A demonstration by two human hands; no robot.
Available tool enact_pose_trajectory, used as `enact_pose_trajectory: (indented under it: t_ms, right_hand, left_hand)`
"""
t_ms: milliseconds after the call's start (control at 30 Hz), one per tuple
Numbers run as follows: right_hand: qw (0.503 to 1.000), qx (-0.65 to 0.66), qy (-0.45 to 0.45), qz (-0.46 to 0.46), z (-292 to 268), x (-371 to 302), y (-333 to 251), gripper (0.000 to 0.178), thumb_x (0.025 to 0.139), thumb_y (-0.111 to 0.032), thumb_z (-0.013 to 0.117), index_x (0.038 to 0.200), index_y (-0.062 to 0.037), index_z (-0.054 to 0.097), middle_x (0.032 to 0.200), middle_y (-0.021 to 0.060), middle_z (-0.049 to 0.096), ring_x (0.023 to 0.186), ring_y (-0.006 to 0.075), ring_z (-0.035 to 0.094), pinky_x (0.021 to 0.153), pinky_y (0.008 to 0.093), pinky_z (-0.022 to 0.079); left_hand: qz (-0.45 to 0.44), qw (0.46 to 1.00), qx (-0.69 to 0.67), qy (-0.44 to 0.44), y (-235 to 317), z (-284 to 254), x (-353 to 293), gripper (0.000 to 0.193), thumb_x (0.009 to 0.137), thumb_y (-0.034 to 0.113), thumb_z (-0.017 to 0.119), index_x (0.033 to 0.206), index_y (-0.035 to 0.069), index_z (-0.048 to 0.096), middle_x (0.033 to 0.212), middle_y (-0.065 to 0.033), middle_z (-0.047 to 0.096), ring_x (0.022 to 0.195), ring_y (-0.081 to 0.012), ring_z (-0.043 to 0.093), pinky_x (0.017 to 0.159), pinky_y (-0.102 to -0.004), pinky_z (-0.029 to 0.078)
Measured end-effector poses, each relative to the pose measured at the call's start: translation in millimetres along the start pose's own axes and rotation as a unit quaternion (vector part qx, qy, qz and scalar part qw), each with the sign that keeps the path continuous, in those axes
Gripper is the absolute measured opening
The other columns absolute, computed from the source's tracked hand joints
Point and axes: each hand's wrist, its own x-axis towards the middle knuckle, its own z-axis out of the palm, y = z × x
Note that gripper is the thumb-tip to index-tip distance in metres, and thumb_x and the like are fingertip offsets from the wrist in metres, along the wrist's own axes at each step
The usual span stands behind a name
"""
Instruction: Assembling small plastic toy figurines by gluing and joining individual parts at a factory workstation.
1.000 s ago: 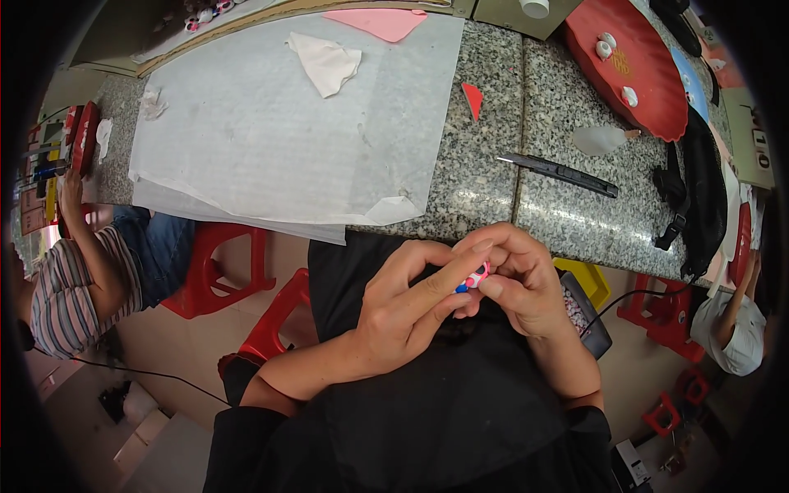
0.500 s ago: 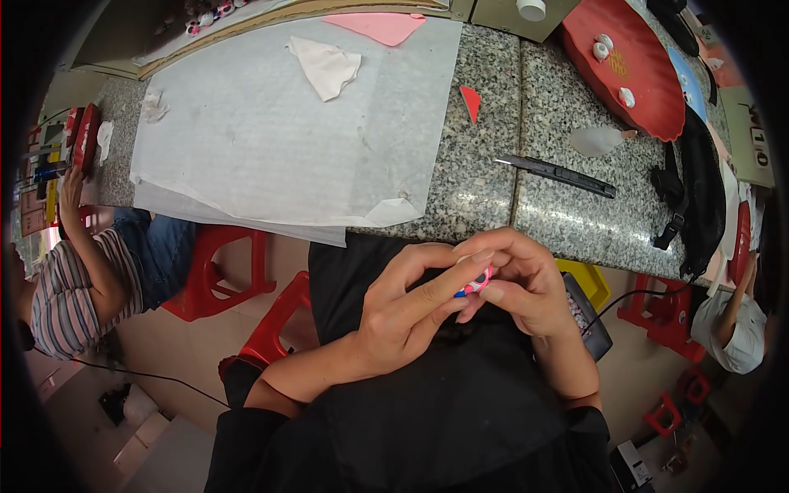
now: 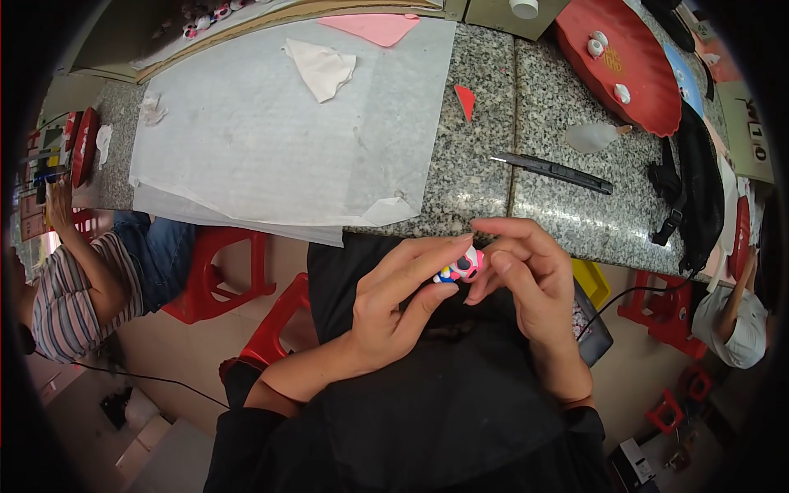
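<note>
A small pink figure (image 3: pixel 462 266) with white, black and blue spots sits pinched between the thumb and fingers of my left hand (image 3: pixel 393 306), above my lap and just below the granite table's edge (image 3: pixel 485 189). My right hand (image 3: pixel 530 279) is right beside it, fingers spread and loosely curled, its fingertips close to the figure but not closed around it.
A large white paper sheet (image 3: pixel 271 140) covers the table's left part, with a crumpled white scrap (image 3: pixel 322 67) and a pink sheet (image 3: pixel 374 26). A black utility knife (image 3: pixel 552 171), red triangle (image 3: pixel 466 100) and red tray (image 3: pixel 625 66) lie right. Other people sit at both sides on red stools (image 3: pixel 222 263).
My right hand has let go of the pink figure and opened its fingers. The left hand now holds the figure alone and has lifted it slightly toward the table edge.
</note>
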Motion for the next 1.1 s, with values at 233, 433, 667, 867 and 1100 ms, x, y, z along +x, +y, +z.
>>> enact_pose_trajectory:
  t_ms: [233,433,667,867,1100]
  right_hand:
    - [0.995,-0.093,-0.023,-0.038,7.5,4.4,1.7,0.026,0.081,0.0,0.041,0.107,0.0033,0.048,0.079,0.0061,0.055,0.068,0.0081,0.054,0.06,0.0192,0.046]
    - [0.997,-0.066,-0.018,-0.033,5.9,2.8,0.0,0.028,0.08,0.001,0.043,0.107,0.0027,0.049,0.083,0.0064,0.056,0.071,0.008,0.054,0.064,0.0202,0.047]
    - [0.996,-0.069,-0.028,-0.044,8.7,4.8,4.3,0.03,0.08,0.003,0.038,0.109,0.0025,0.048,0.089,0.0077,0.055,0.075,0.0095,0.055,0.066,0.0213,0.048]
    - [0.999,-0.039,-0.01,-0.026,13.5,4.9,6.2,0.031,0.081,0.002,0.037,0.109,0.0018,0.048,0.094,0.0088,0.051,0.078,0.0102,0.053,0.066,0.0204,0.048]
    - [0.999,-0.029,-0.019,-0.032,13.5,5.5,5.6,0.03,0.081,0.002,0.038,0.109,0.0016,0.048,0.093,0.0077,0.046,0.077,0.0093,0.051,0.065,0.0197,0.048]
  left_hand:
    - [0.03,0.998,0.046,-0.002,1.4,-0.2,-0.1,0.033,0.071,-0.004,0.056,0.104,0.0,0.054,0.098,-0.0155,0.054,0.087,-0.0238,0.055,0.072,-0.0274,0.044]
    - [0.026,0.999,0.032,0.009,0.8,-0.7,0.2,0.033,0.07,-0.005,0.057,0.102,0.0,0.054,0.098,-0.0154,0.054,0.087,-0.0243,0.055,0.072,-0.0281,0.045]
    - [0.033,0.999,0.037,-0.003,-3.5,-1.6,-1.2,0.032,0.071,-0.001,0.058,0.102,-0.002,0.052,0.097,-0.0174,0.053,0.087,-0.0232,0.053,0.075,-0.0283,0.041]
    - [0.052,0.996,0.044,0.054,-7.1,4.4,-3.6,0.033,0.066,-0.005,0.061,0.098,0.0,0.056,0.097,-0.0151,0.055,0.085,-0.0237,0.056,0.071,-0.028,0.045]
    - [0.028,0.996,-0.003,0.086,-14.0,8.0,-8.8,0.033,0.063,-0.004,0.065,0.095,0.0,0.056,0.095,-0.0145,0.056,0.085,-0.023,0.056,0.07,-0.0275,0.045]
